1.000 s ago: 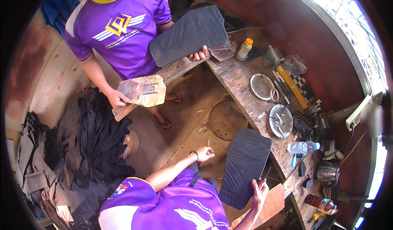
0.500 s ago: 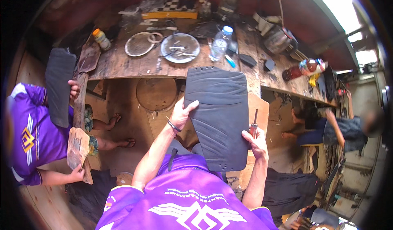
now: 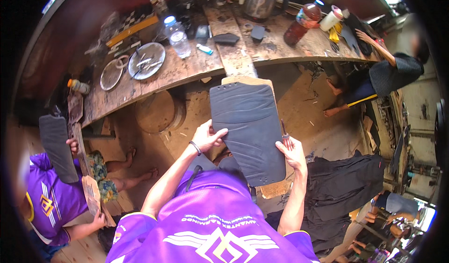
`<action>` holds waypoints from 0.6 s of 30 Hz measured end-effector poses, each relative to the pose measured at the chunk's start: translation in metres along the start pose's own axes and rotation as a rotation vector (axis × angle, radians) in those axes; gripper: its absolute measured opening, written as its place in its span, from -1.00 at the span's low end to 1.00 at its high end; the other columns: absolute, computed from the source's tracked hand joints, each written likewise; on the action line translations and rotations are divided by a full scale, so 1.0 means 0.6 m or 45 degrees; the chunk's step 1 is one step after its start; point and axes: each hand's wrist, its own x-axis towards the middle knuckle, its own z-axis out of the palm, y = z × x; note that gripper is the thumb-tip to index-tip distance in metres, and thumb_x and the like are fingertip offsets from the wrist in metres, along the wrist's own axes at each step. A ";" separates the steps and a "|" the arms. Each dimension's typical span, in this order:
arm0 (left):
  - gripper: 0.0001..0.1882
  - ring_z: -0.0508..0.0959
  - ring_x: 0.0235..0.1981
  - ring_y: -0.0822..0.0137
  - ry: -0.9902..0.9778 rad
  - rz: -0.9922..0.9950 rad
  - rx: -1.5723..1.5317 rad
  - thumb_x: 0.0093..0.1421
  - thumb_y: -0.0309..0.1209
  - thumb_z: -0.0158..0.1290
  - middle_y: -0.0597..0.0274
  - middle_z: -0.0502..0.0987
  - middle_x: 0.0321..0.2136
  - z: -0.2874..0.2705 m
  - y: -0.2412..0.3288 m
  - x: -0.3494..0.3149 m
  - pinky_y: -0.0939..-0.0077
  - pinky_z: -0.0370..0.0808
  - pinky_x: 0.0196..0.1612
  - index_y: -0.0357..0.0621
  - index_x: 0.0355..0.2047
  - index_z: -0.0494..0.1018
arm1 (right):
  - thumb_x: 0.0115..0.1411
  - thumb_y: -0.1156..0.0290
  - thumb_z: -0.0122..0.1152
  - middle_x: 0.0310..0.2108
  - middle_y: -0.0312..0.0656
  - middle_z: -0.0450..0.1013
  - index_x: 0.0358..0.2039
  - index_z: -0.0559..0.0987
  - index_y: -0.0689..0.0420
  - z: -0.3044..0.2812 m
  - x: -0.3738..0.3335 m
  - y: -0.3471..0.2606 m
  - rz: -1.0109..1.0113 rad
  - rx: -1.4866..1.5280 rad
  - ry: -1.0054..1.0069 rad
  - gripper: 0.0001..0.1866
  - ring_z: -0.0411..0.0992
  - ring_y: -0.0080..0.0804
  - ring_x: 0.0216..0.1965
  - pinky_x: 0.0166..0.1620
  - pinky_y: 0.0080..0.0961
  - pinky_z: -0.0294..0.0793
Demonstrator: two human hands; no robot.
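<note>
A dark grey leather panel (image 3: 248, 125) with small holes along its ends lies on a wooden board (image 3: 248, 81) that leans in front of me. My left hand (image 3: 206, 136) presses the panel's left edge, fingers spread over it. Against the panel's right edge rests my right hand (image 3: 292, 151), which also grips a thin awl-like tool (image 3: 283, 131) pointing up.
A plank workbench (image 3: 187, 66) runs behind, carrying two round metal trays (image 3: 146, 60), a plastic water bottle (image 3: 177, 36), a kettle (image 3: 260, 1) and small bottles. At left a person in purple (image 3: 47, 202) holds another dark panel (image 3: 57, 147). Dark leather sheets (image 3: 346, 188) lie at right, beside a seated person (image 3: 383, 71).
The view has swung right, so the bench and panel sit more central and larger. My hands keep their hold on the panel's two edges. The person in purple has slid to the left edge.
</note>
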 end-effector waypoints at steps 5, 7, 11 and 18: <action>-0.43 0.67 -0.54 0.33 0.273 0.107 0.541 0.14 0.00 0.37 0.11 0.65 -0.51 0.041 0.011 0.096 0.42 0.59 -0.44 -0.24 -0.20 0.40 | 0.19 0.13 0.43 -0.46 -0.15 0.44 -0.16 0.61 0.12 -0.024 0.046 0.033 0.026 -0.486 0.278 -0.64 0.40 -0.48 -0.40 -0.25 -0.45 0.42; -0.42 0.68 -0.47 0.27 0.446 0.149 0.810 0.14 0.05 0.35 0.14 0.65 -0.49 0.030 0.000 0.114 0.36 0.60 -0.35 -0.20 -0.19 0.42 | 0.19 0.14 0.43 -0.37 -0.08 0.51 -0.10 0.63 0.12 -0.005 0.056 0.040 -0.176 -0.666 0.407 -0.62 0.49 -0.30 -0.33 -0.18 -0.34 0.47; -0.41 0.68 -0.29 0.26 0.484 0.225 0.453 0.20 0.02 0.29 0.09 0.67 -0.32 -0.028 -0.024 0.147 0.33 0.62 -0.22 -0.19 0.02 0.46 | 0.18 0.17 0.43 -0.22 0.02 0.57 -0.02 0.63 0.17 0.013 0.065 0.042 -0.063 -0.650 0.411 -0.55 0.58 -0.06 -0.17 -0.07 -0.21 0.53; -0.69 0.64 -0.51 0.43 0.113 0.183 0.256 0.35 -0.30 0.19 0.14 0.66 -0.49 -0.052 0.017 0.233 0.48 0.58 -0.44 -0.36 -0.11 0.54 | 0.20 0.18 0.42 -0.47 -0.18 0.53 -0.16 0.59 0.26 0.016 0.108 0.014 0.007 -0.444 0.421 -0.61 0.38 -0.51 -0.42 -0.26 -0.43 0.45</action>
